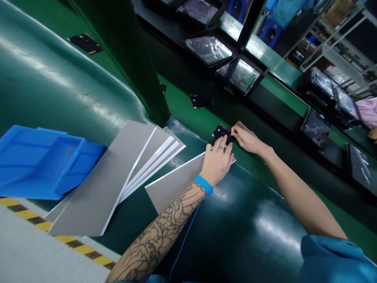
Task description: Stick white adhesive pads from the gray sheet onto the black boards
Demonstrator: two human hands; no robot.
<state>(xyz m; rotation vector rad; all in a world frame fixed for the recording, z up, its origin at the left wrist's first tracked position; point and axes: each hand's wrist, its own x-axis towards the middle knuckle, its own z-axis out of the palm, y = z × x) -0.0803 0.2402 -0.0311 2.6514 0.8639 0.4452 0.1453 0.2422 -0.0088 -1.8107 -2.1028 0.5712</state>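
A small flat black part (223, 133) with pale patches lies at the green table's far edge, partly hidden by my fingers. My right hand (247, 138) pinches its right side between thumb and fingertips. My left hand (217, 160), with a blue wristband (204, 184) on the wrist, is laid out flat with fingers apart, its fingertips touching the part's near edge. Under the left hand and forearm is a grey board (176, 182) with white edges. Farther left, a fanned stack of similar grey boards (113, 179) rests on the table.
A blue plastic bin (26, 184) stands at the left. More flat black parts (200, 101) lie on the green conveyor belt (179, 94). Beyond it run black trays with film-covered panels (238, 74). A green post (126, 51) rises near the table. Part of another person (366, 112) shows at right.
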